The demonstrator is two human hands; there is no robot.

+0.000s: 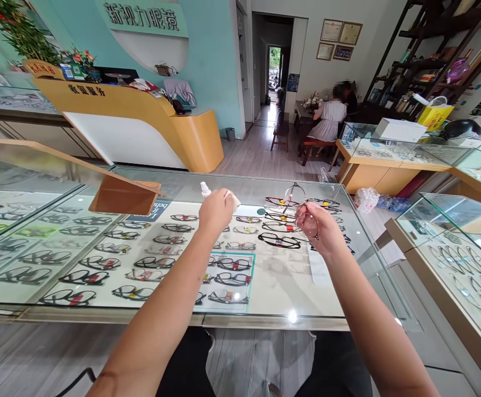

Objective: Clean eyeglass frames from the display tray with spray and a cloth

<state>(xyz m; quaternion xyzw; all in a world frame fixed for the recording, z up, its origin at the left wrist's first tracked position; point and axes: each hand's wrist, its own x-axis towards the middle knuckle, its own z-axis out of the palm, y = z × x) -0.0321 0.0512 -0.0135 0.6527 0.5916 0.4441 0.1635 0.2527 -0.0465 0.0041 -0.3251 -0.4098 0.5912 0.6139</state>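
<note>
My left hand (215,212) is closed around a small white spray bottle (205,190), with a bit of white cloth (232,198) poking out beside the fingers. My right hand (320,226) pinches a pair of thin round-rimmed glasses (300,207), held upright above the glass display counter (347,286). The bottle's nozzle sits a short way left of the lenses. Both hands hover over rows of eyeglass frames (232,264) laid out under the glass.
A wooden sloped stand (120,193) rests on the counter at left. More glass cases (450,242) stand to the right, a yellow reception desk (141,121) is behind, and a person sits at a table (329,121) far back.
</note>
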